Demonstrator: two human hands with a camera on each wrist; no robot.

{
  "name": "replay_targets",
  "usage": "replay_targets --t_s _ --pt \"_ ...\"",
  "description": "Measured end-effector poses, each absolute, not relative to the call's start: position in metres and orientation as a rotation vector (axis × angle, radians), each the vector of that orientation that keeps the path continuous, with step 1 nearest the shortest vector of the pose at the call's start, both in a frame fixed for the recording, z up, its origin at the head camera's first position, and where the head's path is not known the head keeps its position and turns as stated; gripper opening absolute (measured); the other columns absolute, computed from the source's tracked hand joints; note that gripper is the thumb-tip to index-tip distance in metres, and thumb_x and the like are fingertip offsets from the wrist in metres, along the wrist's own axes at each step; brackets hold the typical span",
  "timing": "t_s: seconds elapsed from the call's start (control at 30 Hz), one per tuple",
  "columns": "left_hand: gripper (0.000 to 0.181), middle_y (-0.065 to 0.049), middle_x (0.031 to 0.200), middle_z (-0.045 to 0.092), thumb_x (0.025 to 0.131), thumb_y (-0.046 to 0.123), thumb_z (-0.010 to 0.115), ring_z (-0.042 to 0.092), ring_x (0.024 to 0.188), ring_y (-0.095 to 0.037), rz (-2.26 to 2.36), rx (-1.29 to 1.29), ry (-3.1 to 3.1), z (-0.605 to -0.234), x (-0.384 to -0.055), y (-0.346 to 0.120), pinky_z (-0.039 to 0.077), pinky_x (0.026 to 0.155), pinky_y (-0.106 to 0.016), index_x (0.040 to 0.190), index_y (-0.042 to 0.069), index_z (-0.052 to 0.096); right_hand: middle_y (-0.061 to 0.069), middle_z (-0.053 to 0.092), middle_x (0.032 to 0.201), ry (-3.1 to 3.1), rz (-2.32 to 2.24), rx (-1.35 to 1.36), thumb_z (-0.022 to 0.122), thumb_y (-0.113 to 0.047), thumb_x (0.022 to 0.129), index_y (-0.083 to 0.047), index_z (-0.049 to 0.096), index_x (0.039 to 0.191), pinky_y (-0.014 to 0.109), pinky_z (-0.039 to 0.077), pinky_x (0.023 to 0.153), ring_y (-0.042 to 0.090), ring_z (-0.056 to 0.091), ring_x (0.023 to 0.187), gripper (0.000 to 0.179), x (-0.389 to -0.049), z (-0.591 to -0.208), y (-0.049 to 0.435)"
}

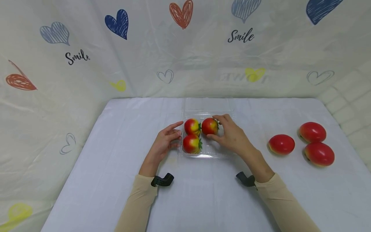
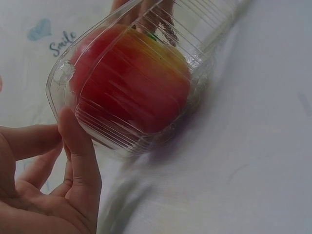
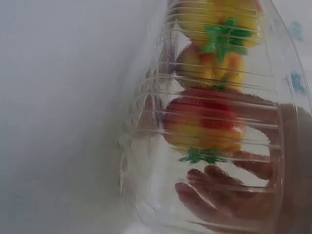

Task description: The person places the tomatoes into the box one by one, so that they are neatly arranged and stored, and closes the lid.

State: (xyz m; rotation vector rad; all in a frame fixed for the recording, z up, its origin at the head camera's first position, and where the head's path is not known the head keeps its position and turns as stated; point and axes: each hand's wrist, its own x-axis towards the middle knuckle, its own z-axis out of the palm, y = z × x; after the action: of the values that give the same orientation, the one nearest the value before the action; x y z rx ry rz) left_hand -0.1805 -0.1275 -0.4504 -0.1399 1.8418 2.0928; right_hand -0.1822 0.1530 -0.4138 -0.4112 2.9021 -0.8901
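A hinged transparent plastic box (image 1: 213, 151) lies open on the table, its lid (image 1: 207, 104) folded back on the far side. Two red-and-yellow tomatoes with green leafy tops, a far one (image 1: 191, 126) and a near one (image 1: 191, 144), sit along its left side. My right hand (image 1: 232, 137) holds a third tomato (image 1: 209, 126) between thumb and fingers, in the box's far part. In the right wrist view, that tomato (image 3: 202, 124) shows through the ribbed wall. My left hand (image 1: 163, 141) is at the box's left side, its fingertips touching the wall or rim (image 2: 58, 92).
Three red oval fruits lie on the right of the table: one nearer the box (image 1: 281, 144), one far (image 1: 312, 132) and one near (image 1: 319, 154). A white cloth (image 1: 116, 193) covers the table. Behind hangs a curtain (image 1: 145, 64) printed with hearts.
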Motion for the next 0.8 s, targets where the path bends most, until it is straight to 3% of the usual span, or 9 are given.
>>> replay_targets --t_s 0.5,0.8 --pt "0.041 0.004 0.096 0.064 0.105 0.016 0.061 0.061 0.084 -0.012 2.088 -0.153 1.843 -0.4504 -0.1796 -0.1283 0.056 0.064 -0.019 0.145 0.024 0.062 0.016 0.055 0.137 2.841 -0.949 -0.445 0.081 -0.024 0.089 -0.012 0.046 0.151 0.054 0.059 0.098 0.036 0.062 0.12 0.072 -0.1835 -0.4137 0.156" --pt "0.039 0.004 0.095 0.064 0.105 0.016 0.062 0.06 0.084 -0.012 2.09 -0.153 1.835 -0.4492 -0.1804 -0.1275 0.055 0.063 -0.019 0.143 0.025 0.063 0.019 0.058 0.145 2.871 -0.91 -0.419 0.082 -0.023 0.089 -0.004 0.044 0.149 0.058 0.052 0.109 0.038 0.059 0.13 0.073 -0.1811 -0.4133 0.1484"
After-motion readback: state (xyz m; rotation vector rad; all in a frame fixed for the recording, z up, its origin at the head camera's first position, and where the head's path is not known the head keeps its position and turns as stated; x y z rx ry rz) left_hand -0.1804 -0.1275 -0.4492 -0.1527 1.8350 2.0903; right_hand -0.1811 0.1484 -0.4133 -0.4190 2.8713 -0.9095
